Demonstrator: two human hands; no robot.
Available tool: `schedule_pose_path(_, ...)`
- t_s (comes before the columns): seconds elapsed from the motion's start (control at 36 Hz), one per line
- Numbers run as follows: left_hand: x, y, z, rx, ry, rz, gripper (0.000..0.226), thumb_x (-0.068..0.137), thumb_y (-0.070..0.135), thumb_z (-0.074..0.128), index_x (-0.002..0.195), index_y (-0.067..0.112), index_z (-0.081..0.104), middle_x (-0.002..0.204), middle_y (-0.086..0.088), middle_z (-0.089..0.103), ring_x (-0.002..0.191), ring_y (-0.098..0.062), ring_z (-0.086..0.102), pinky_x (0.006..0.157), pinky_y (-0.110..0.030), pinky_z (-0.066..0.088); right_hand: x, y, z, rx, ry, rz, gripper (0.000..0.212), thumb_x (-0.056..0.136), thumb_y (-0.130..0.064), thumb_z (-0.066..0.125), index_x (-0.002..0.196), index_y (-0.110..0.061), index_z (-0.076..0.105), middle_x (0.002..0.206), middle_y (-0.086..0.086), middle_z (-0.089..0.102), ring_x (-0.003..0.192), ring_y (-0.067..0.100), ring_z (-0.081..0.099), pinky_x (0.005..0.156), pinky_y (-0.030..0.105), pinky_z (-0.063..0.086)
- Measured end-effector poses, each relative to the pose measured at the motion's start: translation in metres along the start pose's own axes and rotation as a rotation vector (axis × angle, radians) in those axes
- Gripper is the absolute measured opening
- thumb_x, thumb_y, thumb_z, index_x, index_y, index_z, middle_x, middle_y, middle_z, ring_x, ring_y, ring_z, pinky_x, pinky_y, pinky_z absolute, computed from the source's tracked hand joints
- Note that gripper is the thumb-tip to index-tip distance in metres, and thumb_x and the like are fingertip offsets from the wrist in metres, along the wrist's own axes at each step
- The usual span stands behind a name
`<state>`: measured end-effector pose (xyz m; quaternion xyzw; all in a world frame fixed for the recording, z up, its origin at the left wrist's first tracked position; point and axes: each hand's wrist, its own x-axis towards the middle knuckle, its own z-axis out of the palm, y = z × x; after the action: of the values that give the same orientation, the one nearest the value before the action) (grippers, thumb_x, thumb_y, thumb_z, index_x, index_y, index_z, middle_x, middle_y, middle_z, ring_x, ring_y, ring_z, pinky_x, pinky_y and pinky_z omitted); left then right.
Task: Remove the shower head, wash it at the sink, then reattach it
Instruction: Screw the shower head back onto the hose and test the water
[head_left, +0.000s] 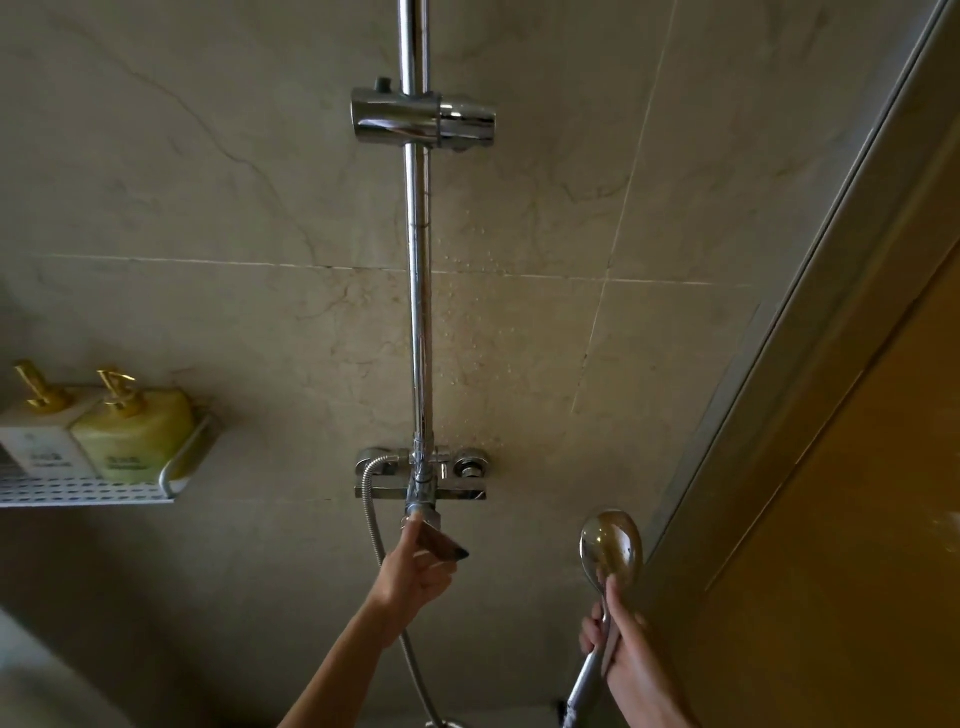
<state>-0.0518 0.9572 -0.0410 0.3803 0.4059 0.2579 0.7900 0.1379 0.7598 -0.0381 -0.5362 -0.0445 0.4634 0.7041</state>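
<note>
- Low at the right edge, right hand (631, 654) curled round the handle of the shower head (611, 548), thumb laid up along the stem; chrome head upright, its back toward the camera, spray face hidden, well below the holder.
- Handle's lower end and the hose joint cut off at the bottom edge, hard to make out.
- Left of it, left hand (415, 569) raised to the lever (423, 519) under the mixer valve (422, 472), thumb and fingertips pinching it; fingers partly hidden behind the lever, dark nails showing.
- Hose (372, 514) looping down from the valve's left end, passing behind the left forearm, lost at the bottom edge.
- Up the middle, chrome riser rail (420, 312), top cut off; empty sliding holder (423, 115) clamped high on it.
- Behind everything, beige marble-look wall tiles (208, 208) with pale grout lines, water droplets scattered just right of the rail.
- At the left edge, perforated white shelf (104, 491) on the wall, partly cut off, carrying two pump bottles (132, 436) side by side, touching; labels too blurred to read.
- Along the right, slanted frame and amber glass panel (857, 519).
- Bottom left corner, pale blurred shape, not identifiable.
</note>
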Motion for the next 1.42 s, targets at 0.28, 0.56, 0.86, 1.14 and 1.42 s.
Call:
schedule_pose_path(0.28,-0.019,0.007,0.004,0.397,0.005,-0.053,0.039,0.102,0.040,0.044,0.116,0.006,0.055,0.096,-0.021,0.069,0.081,-0.033,0.070,0.078,-0.045,0.058,-0.004,-0.022,0.032,-0.060,-0.052,-0.151,0.011,0.083,-0.007,0.064,0.084,0.001,0.056,0.054,0.006,0.044,0.055,0.020,0.042,0.061,0.034,0.035)
schedule_pose_path(0.56,-0.041,0.028,0.052,0.416,-0.382,-0.038,0.027,0.090,0.012,0.049,0.113,0.003,0.059,0.099,-0.012,0.069,0.091,-0.023,0.066,0.080,-0.030,0.050,-0.010,-0.066,0.068,-0.153,-0.281,-0.251,0.026,0.083,-0.016,0.067,0.101,0.000,0.056,0.069,0.009,0.056,0.057,0.019,0.050,0.062,0.032,0.040)
schedule_pose_path(0.86,-0.054,0.074,0.103,0.518,-0.506,0.144,0.010,0.100,0.007,0.048,0.105,0.009,0.057,0.087,-0.004,0.058,0.081,-0.011,0.055,0.081,-0.022,0.046,-0.015,-0.097,0.124,-0.271,-0.186,-0.525,0.023,0.077,-0.030,0.074,0.091,-0.012,0.075,0.075,-0.002,0.068,0.079,0.013,0.063,0.076,0.030,0.048)
schedule_pose_path(1.14,-0.063,0.102,0.096,0.394,-0.671,0.169,0.021,0.102,0.005,0.043,0.117,0.003,0.058,0.105,-0.013,0.061,0.097,-0.024,0.061,0.101,-0.042,0.044,-0.014,-0.124,0.156,-0.180,-0.381,-0.463,0.027,0.081,-0.019,0.068,0.104,-0.005,0.073,0.085,0.002,0.074,0.085,0.016,0.068,0.080,0.031,0.054)
schedule_pose_path(1.42,-0.070,0.123,0.093,0.475,-0.400,0.377,0.018,0.093,0.001,0.056,0.088,0.014,0.068,0.071,0.002,0.057,0.067,-0.013,0.058,0.064,-0.026,0.052,-0.023,-0.146,0.176,-0.374,-0.432,-0.552,0.021,0.099,-0.016,0.055,0.114,-0.007,0.067,0.101,0.010,0.077,0.102,0.025,0.071,0.090,0.036,0.052)
